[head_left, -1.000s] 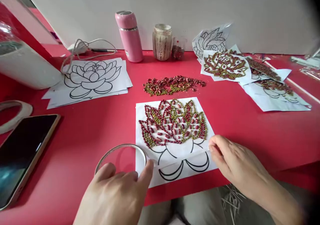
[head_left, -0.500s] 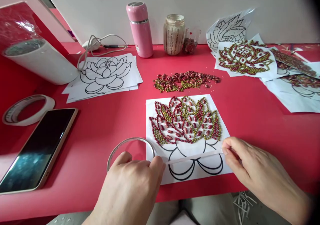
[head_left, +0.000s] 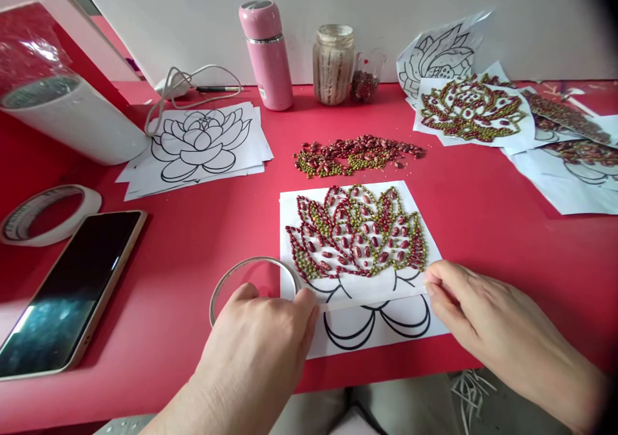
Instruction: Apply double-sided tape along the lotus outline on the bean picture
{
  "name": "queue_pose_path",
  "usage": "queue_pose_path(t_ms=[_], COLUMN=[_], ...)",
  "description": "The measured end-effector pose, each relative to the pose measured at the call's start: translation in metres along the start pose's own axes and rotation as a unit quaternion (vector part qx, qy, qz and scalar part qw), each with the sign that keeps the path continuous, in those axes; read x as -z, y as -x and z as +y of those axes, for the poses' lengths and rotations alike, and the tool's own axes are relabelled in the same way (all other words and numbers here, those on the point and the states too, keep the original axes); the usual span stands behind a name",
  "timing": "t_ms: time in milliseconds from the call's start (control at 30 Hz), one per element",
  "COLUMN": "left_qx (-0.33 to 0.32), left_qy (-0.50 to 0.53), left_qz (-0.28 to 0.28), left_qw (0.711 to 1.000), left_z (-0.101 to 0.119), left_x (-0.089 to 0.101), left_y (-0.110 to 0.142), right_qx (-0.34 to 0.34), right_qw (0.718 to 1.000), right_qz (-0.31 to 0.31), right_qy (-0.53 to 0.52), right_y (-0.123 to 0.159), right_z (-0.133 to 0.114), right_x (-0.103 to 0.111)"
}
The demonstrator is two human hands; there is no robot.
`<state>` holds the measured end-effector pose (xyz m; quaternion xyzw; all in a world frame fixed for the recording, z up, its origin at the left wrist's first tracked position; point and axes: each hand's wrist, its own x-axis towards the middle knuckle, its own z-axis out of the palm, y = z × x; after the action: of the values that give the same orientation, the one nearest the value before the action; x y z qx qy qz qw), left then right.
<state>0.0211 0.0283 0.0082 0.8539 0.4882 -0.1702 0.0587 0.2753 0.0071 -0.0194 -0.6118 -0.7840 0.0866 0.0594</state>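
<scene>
A sheet with a lotus outline [head_left: 367, 280] lies before me; red speckled beans, small red beans and green beans fill its upper petals, while the lower petals are bare paper. My left hand [head_left: 263, 342] is closed on a thin roll of tape [head_left: 261, 259], at the sheet's left edge. From there a pale tape strip [head_left: 374, 298] stretches across the lower drawing to my right hand [head_left: 476, 319], whose thumb and fingers pinch its end at the right edge. Whether the strip touches the paper I cannot tell. My left fingertips are partly hidden.
Loose beans [head_left: 357, 155] lie beyond the sheet. Behind stand a pink flask [head_left: 268, 62], a glass jar [head_left: 333, 65] and a small cup [head_left: 365, 86]. Printed sheets [head_left: 203, 142], a phone [head_left: 72, 287] and a wider tape roll [head_left: 53, 216] are left; bean-covered pictures [head_left: 473, 110] are right.
Both hands have shifted slightly away from me, carrying the stretched tape strip a little higher over the drawing, nearer the beans. The grips look the same.
</scene>
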Motion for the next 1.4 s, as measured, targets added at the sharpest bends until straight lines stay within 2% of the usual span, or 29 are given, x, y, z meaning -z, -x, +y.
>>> queue_pose_path(t_ms=[200, 533, 967, 1067, 1267, 1400], left_qx=[0.005, 0.018, 0.026, 0.020, -0.032, -0.024], left_qy=[-0.008, 0.044, 0.045, 0.029, -0.031, -0.033], left_qz=[-0.007, -0.015, -0.040, -0.035, 0.011, 0.023], left_qw=[1.000, 0.999, 0.998, 0.999, 0.999, 0.999], left_z=[0.0014, -0.0050, -0.0042, -0.0041, -0.0045, -0.0036], left_x=[0.0031, -0.0060, -0.0049, -0.0038, 0.0012, 0.0028], left_y=[-0.0032, -0.0053, -0.0080, -0.0078, -0.0073, -0.0074], right_qx=[0.008, 0.001, -0.006, 0.001, 0.015, 0.019], right_qw=[1.000, 1.000, 0.999, 1.000, 1.000, 1.000], right_qz=[-0.011, -0.026, -0.031, -0.022, 0.005, -0.001], right_qy=[-0.014, -0.001, 0.014, 0.013, 0.023, 0.017], right_y=[-0.0021, -0.0073, -0.0100, -0.0095, -0.0070, -0.0060], right_z=[-0.0003, -0.0061, -0.0081, -0.0071, -0.0033, -0.0026], right_x=[0.0014, 0.0068, 0.0098, 0.0085, 0.0028, 0.0023])
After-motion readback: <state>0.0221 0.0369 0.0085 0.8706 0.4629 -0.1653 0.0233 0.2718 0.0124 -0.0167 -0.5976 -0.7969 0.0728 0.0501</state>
